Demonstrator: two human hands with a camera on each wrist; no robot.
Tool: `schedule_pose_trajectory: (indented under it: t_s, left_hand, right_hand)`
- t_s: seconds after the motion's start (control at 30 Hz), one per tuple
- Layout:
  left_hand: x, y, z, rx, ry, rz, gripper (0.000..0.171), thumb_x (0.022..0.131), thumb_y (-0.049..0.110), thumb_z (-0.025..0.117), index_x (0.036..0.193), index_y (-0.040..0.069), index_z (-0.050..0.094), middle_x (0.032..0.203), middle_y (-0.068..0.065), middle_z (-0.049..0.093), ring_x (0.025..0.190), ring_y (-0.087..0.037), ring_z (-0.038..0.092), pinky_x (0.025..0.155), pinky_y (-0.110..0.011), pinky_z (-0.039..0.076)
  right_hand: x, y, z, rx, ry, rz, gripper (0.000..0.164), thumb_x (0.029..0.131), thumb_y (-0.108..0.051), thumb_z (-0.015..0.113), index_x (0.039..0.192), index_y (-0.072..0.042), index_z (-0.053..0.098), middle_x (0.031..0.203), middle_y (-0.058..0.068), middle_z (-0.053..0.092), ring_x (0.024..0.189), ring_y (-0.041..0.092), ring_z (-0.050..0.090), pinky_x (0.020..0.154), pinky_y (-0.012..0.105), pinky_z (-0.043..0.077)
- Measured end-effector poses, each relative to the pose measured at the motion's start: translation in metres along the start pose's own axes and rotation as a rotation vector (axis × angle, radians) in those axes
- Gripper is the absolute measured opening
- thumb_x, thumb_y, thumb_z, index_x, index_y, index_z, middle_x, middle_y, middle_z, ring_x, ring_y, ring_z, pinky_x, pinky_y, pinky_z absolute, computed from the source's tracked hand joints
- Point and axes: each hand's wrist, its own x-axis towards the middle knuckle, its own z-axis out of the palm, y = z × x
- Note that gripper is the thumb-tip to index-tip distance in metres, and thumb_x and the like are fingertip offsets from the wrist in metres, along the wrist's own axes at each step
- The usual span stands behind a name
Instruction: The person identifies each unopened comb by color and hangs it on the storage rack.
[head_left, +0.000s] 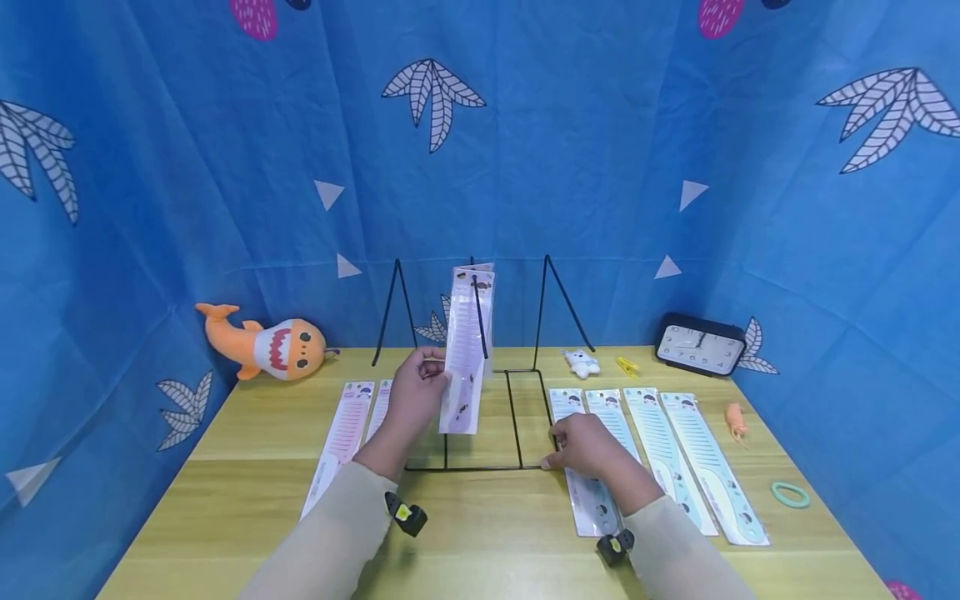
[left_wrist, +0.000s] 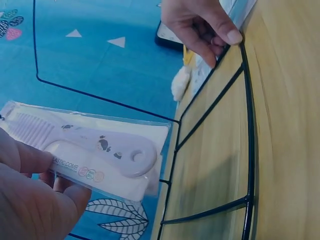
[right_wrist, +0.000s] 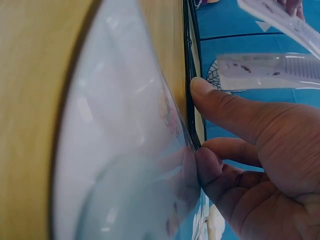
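My left hand [head_left: 415,392] holds the edge of a packaged purple comb [head_left: 467,358], thumb in front of the clear wrapper. That comb hangs upright at the middle hook of a black wire rack [head_left: 480,468], the hook's wire passing in front of its card top. Behind it hangs a second purple comb [right_wrist: 265,72], mostly hidden in the head view. Across the rack, my right hand [head_left: 592,446] pinches the front right corner of the base wire between thumb and fingers. A packaged pale green comb [right_wrist: 125,190] lies right beside those fingers in the right wrist view.
Packaged pink combs [head_left: 348,433] lie left of the rack; several pale green ones [head_left: 667,450] lie right. An orange plush shark [head_left: 277,348], a white figurine [head_left: 582,363], a yellow clip [head_left: 627,367] and a black clock [head_left: 701,344] stand along the back. A green ring [head_left: 791,505] lies right.
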Motion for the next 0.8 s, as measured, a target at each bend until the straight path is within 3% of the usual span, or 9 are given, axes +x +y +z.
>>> schedule_pose_trajectory:
  t_s: [0.27,0.5,0.8]
  left_hand:
    - [0.021,-0.008,0.012,0.047,0.034,-0.039,0.019,0.106,0.006,0.066,0.123,0.012,0.068,0.127,-0.009,0.070,0.123,-0.030,0.068,0.102,-0.043,0.062]
    - [0.034,-0.010,0.014,0.057,0.029,0.002,0.011,0.108,0.011,0.067,0.118,0.010,0.069,0.127,-0.012,0.071,0.125,-0.031,0.068,0.102,-0.044,0.062]
    - [0.044,-0.019,0.018,-0.025,-0.014,0.013,0.007,0.109,0.013,0.067,0.114,0.008,0.069,0.115,-0.011,0.067,0.109,-0.027,0.066,0.102,-0.049,0.064]
  right_hand:
    - [0.000,0.000,0.001,-0.002,-0.004,0.005,0.048,0.086,-0.030,0.096,0.070,-0.015,0.052,0.069,-0.002,0.044,0.065,0.014,0.043,0.060,0.026,0.032]
    - [0.000,0.002,-0.001,-0.011,0.003,-0.003,0.046,0.084,-0.031,0.096,0.071,-0.015,0.056,0.070,-0.002,0.045,0.067,0.015,0.044,0.061,0.028,0.033]
    - [0.001,0.001,-0.001,-0.013,-0.013,0.014,0.040,0.085,-0.031,0.096,0.075,-0.015,0.061,0.072,-0.001,0.047,0.069,0.016,0.045,0.063,0.030,0.033]
